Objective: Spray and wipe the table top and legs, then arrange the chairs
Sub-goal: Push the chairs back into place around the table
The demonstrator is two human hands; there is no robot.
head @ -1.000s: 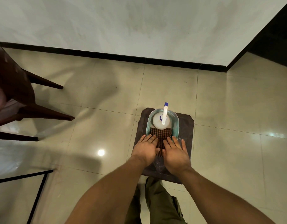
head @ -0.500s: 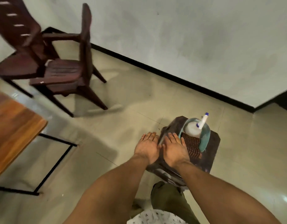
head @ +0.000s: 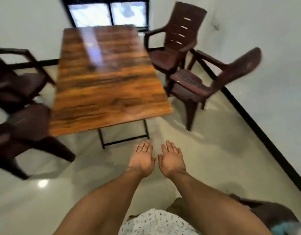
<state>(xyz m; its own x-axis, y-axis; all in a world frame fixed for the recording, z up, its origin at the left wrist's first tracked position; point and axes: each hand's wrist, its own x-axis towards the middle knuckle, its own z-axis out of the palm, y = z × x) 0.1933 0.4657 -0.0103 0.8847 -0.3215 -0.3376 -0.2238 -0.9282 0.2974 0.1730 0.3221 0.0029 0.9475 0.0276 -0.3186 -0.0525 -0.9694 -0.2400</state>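
Pale floor tiles (head: 214,158) and white walls frame a glossy wooden table top (head: 105,78) at upper centre, under a dark-framed window (head: 109,14). The table's black metal legs (head: 124,139) show below its near edge.

Our view swings away from the low stool (head: 268,212), which a second ago sits squarely beneath us and now slips to the lower right corner. A teal blur (head: 285,229) at the frame's edge is probably the basin. We cannot make out the spray bottle or the cloth in it.

Our left hand (head: 142,160) and right hand (head: 171,160) lift off the stool, where they rest half a second earlier. They hang side by side at lower centre over bare floor, fingers straight, gripping nothing.

Four brown plastic chairs come into sight. One stands at upper right (head: 176,39) and a second just below it (head: 205,83). Two more sit blurred at the left edge (head: 16,82) and at lower left (head: 24,133). Those on the right are turned at odd angles and drawn back from the table.

We judge that the job is barely begun. The supplies are left behind, nothing is sprayed yet, and this looks like a survey of the work. We would have to turn back to the stool for bottle and cloth before any wiping.
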